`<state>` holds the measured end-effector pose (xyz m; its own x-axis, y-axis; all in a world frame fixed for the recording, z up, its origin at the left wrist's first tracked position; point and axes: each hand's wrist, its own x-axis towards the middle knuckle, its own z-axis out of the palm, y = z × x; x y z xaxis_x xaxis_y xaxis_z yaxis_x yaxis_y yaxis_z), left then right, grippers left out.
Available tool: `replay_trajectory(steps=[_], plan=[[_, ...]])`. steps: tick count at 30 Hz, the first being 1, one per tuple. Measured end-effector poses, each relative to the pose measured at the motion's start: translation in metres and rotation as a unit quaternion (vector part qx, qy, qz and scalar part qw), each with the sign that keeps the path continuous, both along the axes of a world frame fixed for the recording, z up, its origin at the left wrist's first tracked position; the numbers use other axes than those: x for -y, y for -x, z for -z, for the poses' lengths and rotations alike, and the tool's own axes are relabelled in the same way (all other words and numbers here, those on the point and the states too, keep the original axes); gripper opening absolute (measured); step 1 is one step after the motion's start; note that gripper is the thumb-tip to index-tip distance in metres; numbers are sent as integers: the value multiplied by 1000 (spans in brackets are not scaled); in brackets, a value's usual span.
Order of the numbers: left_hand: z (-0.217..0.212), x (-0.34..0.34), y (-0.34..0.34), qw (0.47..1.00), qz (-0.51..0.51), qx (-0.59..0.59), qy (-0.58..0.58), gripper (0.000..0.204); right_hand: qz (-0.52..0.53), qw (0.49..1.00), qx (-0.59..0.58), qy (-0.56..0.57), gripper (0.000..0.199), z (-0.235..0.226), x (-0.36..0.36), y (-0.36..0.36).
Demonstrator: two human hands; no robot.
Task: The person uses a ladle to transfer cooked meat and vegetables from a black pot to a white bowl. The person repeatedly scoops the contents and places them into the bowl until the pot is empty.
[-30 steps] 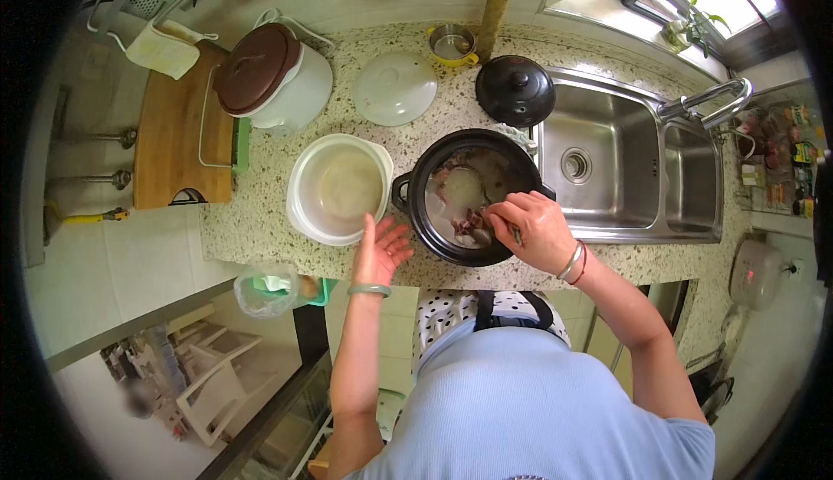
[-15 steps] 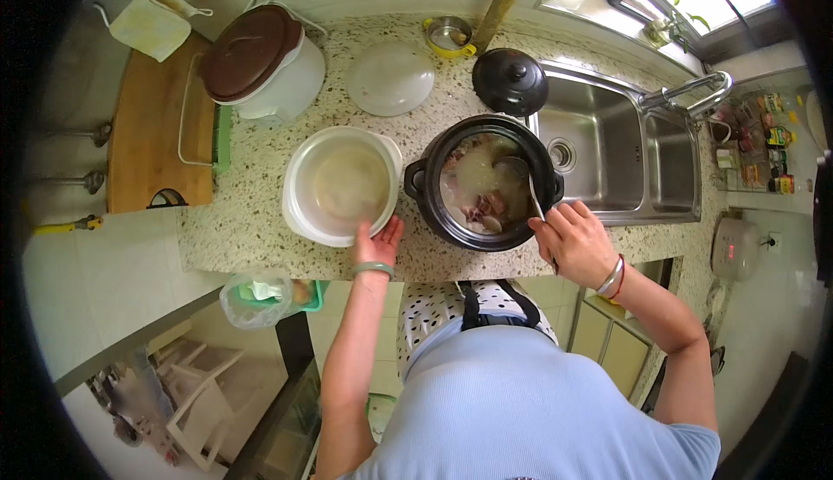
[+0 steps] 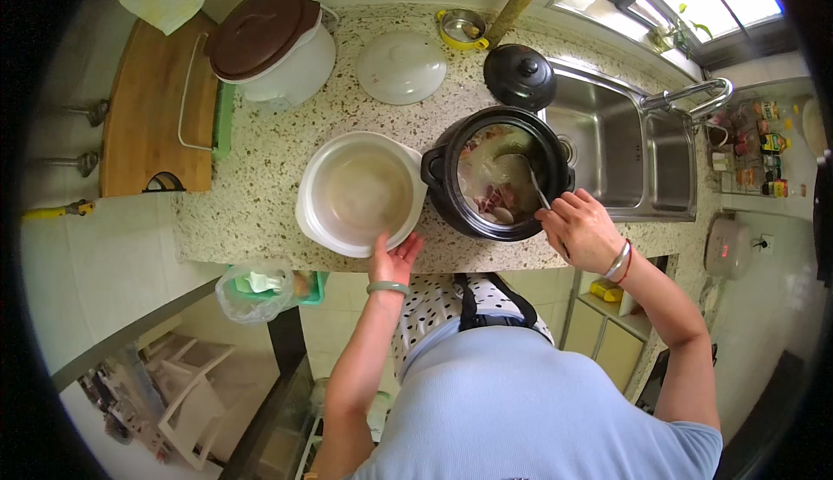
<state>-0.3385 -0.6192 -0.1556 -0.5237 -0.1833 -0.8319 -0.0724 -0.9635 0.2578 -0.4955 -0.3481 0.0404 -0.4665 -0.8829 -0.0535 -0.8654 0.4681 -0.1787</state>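
A black clay pot (image 3: pixel 438 207) with two handles holds pale broth and pieces of meat (image 3: pixel 496 198). My right hand (image 3: pixel 583 230) is closed around the handle of a metal ladle (image 3: pixel 536 183), whose cup is partly sunk in the broth at the pot's far right. To the left stands a white bowl (image 3: pixel 314 220) with side lugs and what looks like a little cloudy liquid inside. My left hand (image 3: pixel 395 261) grips this bowl's near rim, thumb on top and the other fingers against the outer side.
Behind lie a white lid (image 3: pixel 401 68), a black pot lid (image 3: pixel 520 77) and a small yellow-handled pan (image 3: pixel 462 29). A steel double sink (image 3: pixel 599 146) is at right. At left are a white cooker with brown lid (image 3: pixel 267 33) and a wooden board (image 3: pixel 156 124).
My left hand has drawn the white bowl a little nearer to me and slightly right. The ladle has shifted slightly within the pot. The whole view has shifted a little.
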Motion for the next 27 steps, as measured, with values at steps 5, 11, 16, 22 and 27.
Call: replay_trajectory(steps=[5, 11, 16, 22, 27], plan=[[-14, -5, -11, 997, 41, -48, -34, 48, -3, 997, -62, -51, 10, -11, 7, -14], [-79, -42, 8, 962, 234, -107, 91, 61, -2, 991, -77, -113, 11, 3, 29, -13], [-91, -55, 35, 875, 266, -196, 353, 76, 35, 992, -10, -117, 8, 7, 41, 1], [-89, -63, 47, 846, 284, -191, 409, 80, -12, 974, -104, -200, 9, -4, 46, -21], [-82, -67, 49, 866, 248, -199, 385, 77, 37, 963, -78, -257, 13, 3, 76, -24]])
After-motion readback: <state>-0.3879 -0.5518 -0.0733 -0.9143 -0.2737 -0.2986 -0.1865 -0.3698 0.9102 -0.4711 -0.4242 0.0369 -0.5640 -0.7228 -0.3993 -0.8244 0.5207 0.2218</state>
